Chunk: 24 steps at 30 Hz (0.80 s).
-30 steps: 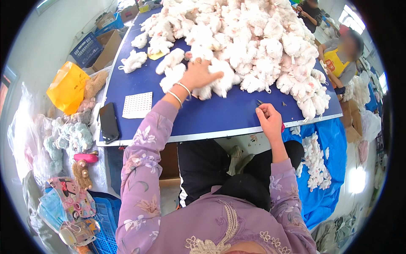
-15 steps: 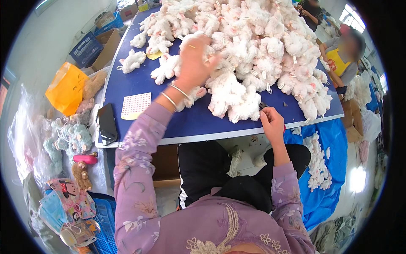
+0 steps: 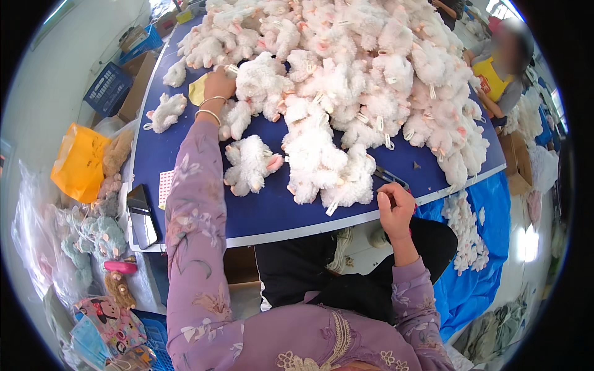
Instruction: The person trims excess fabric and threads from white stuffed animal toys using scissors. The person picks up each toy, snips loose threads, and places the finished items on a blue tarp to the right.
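White plush toy animals with pink ears lie in a large heap on the far part of the blue table. The left hand is stretched far out to the left edge of this heap. Its fingers are curled and it rests on one plush toy there, but I cannot tell if it really grips the toy or only presses on it. Two thin bangles are around the left wrist. Just beside this hand a yellow piece lies partly under the toys.

The right hand is at the near edge of the table, with the fingers closed together as if pinching something small; what is between them is too small to see. Just beyond this hand, small scissors or snips lie on the table, touching the plush pile.

One plush toy lies alone in the near middle of the table, apart from the heap. Another single toy lies near the left edge. A dark phone and a small dotted sheet lie at the near left corner.

To the left of the table there are an orange bag and grey-green plush toys. More white toys lie on a blue sheet at the right, below the table. Another person in a yellow vest sits at the far right side.
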Motion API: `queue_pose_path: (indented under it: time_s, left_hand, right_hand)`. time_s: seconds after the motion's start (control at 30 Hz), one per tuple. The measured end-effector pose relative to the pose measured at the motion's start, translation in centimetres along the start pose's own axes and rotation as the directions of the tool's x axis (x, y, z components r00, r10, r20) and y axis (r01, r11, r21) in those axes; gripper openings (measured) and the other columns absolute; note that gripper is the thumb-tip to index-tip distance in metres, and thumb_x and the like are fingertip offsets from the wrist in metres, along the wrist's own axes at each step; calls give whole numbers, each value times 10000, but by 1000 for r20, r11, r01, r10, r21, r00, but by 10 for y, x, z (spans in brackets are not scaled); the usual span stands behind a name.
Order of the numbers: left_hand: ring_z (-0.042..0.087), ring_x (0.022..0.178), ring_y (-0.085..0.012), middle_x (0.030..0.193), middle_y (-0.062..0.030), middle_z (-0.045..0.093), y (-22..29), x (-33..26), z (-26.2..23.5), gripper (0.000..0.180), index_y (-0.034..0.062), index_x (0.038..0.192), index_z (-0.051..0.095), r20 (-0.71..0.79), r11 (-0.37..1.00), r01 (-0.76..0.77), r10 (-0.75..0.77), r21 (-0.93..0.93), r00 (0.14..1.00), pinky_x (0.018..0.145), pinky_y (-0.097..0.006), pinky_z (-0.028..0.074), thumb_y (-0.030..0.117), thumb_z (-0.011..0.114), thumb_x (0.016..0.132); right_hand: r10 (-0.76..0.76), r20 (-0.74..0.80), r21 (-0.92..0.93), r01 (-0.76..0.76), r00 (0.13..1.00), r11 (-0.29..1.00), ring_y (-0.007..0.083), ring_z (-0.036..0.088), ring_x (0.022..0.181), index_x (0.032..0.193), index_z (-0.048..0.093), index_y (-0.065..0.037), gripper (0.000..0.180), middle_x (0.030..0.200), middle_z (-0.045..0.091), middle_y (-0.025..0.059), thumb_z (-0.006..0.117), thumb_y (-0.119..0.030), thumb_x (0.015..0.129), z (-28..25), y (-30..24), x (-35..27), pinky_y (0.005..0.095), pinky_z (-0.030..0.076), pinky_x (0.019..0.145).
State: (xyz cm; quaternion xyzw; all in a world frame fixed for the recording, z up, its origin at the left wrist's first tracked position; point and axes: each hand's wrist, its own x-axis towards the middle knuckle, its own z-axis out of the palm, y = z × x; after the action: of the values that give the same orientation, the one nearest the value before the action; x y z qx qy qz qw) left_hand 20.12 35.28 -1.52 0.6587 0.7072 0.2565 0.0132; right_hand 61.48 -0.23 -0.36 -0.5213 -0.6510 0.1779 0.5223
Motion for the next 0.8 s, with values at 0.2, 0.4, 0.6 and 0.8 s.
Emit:
queue_pose_path:
  time_s: [0.2, 0.4, 0.6, 0.8]
  left_hand:
    - [649, 777, -290, 818, -184, 660, 132, -84, -77, 409, -11, 1025, 610, -46, 788, -160, 165, -594, 985, 705, -414, 510, 301, 674, 768]
    - [486, 1076, -356, 1081, -204, 507, 189, -187, -44, 524, 61, 1205, 519, -88, 769, -585, 585, -256, 807, 940, -447, 402, 264, 671, 747]
    - [542, 1006, -315, 1068, -183, 518, 210, -194, -70, 483, 27, 1197, 518, -52, 805, -482, 497, -346, 866, 897, -406, 447, 186, 681, 770]
    - [566, 969, -213, 1066, -112, 536, 221, -267, -128, 351, 4, 1115, 541, -359, 404, -408, 195, -819, 913, 850, -321, 456, 49, 669, 791]
  right_hand:
    - [-45, -28, -16, 44, 999, 999, 102, 407, 486, 750, 588, -28, 121, 608, 499, 18, 667, -111, 787, -3, -1, -3, 248, 322, 469]
    - [4, -7, -47, -4, 1000, 999, 118, 438, 477, 763, 598, -29, 132, 606, 534, 39, 667, -133, 807, -1, -3, -2, 265, 350, 469]
    - [49, -23, 141, -45, 999, 989, 91, 442, 585, 920, 569, -42, 248, 722, 543, 8, 709, -186, 775, -5, 1, -8, 245, 386, 543]
    - [67, -20, 42, -66, 998, 997, 163, 526, 688, 1075, 524, -58, 511, 918, 572, 51, 796, -260, 692, -2, -4, -15, 293, 451, 637]
